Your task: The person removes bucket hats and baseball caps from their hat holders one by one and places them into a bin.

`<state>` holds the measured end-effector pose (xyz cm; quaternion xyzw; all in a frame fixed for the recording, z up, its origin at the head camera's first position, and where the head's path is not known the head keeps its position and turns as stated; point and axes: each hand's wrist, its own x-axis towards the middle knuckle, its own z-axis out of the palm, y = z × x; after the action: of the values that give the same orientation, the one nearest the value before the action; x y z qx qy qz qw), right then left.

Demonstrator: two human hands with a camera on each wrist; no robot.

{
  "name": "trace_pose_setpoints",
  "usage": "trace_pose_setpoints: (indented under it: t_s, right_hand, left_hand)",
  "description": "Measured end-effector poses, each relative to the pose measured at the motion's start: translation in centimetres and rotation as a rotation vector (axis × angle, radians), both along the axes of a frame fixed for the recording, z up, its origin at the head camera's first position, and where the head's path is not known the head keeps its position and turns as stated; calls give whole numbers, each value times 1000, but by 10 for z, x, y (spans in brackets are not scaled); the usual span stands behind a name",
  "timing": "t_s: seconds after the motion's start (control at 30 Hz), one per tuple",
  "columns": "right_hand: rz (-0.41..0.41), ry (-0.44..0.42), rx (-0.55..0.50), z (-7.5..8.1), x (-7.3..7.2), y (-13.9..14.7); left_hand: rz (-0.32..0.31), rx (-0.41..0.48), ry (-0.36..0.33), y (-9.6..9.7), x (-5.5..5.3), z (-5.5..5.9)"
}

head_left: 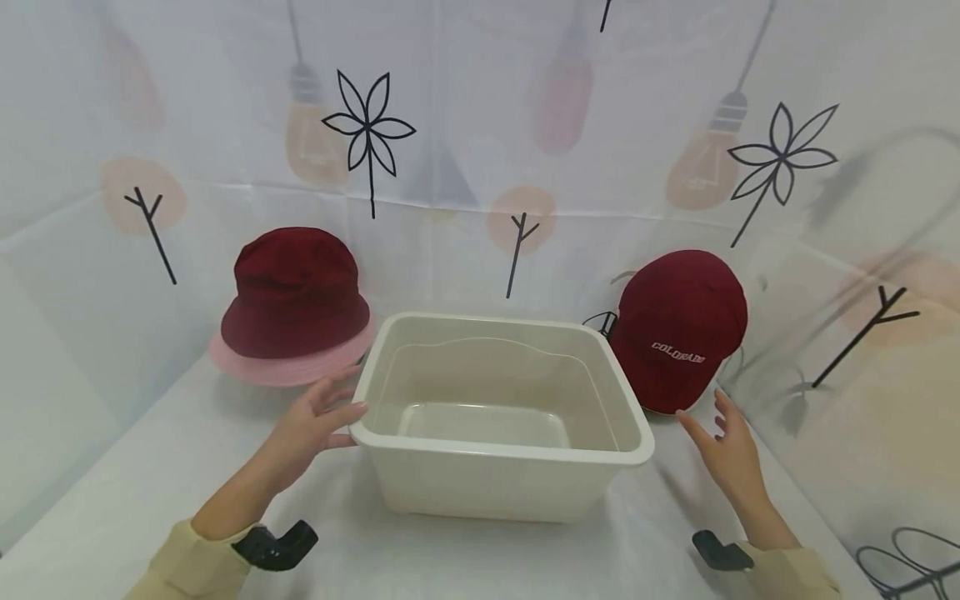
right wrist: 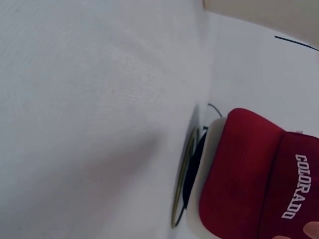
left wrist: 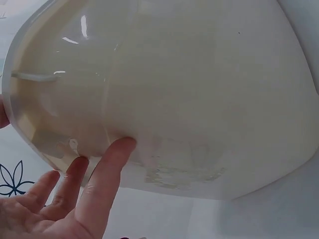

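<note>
A cream plastic basin (head_left: 510, 487) stands in the middle of the table in the head view, its inside bare. My left hand (head_left: 318, 425) holds its left rim, the thumb on the rim and the fingers (left wrist: 112, 164) against the outer wall in the left wrist view. My right hand (head_left: 727, 454) is off the basin's right side with its fingers spread, holding nothing. Just beyond it leans a dark red cap (head_left: 675, 325) lettered COLORADO; in the right wrist view the cap (right wrist: 244, 174) fills the lower right, with fingertips at the edge.
A dark red bucket hat with a pink brim (head_left: 292, 371) sits at the back left. Behind everything hangs a patterned white cloth (head_left: 450, 267). Thin dark wire loops (head_left: 918, 575) show at the lower right. Black cord lies beside the cap.
</note>
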<state>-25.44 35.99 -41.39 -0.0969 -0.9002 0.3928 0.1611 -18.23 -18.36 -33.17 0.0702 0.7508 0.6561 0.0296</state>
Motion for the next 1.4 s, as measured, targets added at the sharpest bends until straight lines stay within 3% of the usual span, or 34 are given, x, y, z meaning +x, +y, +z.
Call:
trace_pose_setpoints:
  t_s: [0.17, 0.33, 0.47, 0.7, 0.77, 0.9, 0.97, 1.03, 1.2, 1.4]
  right_hand:
    - [-14, 84, 28, -40, -36, 32]
    - [-20, 113, 9, -48, -48, 39]
    - [-31, 125, -7, -35, -45, 31]
    - [-65, 143, -79, 22, -12, -12]
    - [-72, 172, -74, 20, -16, -10]
    - [-87, 227, -22, -4, -46, 17]
    - [-98, 230, -25, -6, -50, 21]
    - [-98, 229, -51, 6, -46, 14]
    - [-105, 235, -92, 52, -18, -19]
    - [-134, 256, -107, 66, -16, -25]
  left_hand:
    - [4, -7, 3, 1, 0, 0]
    - [5, -8, 5, 1, 0, 0]
    - [0, 0, 3, 1, 0, 0]
    - [-15, 19, 9, 1, 1, 2]
    - [-15, 17, 10, 1, 1, 3]
    - [-11, 10, 5, 0, 1, 3]
    - [-6, 5, -1, 1, 1, 3]
    - [-2, 5, -6, 1, 1, 2]
    - [-1, 4, 3, 1, 0, 1]
    - [-1, 2, -1, 0, 0, 0]
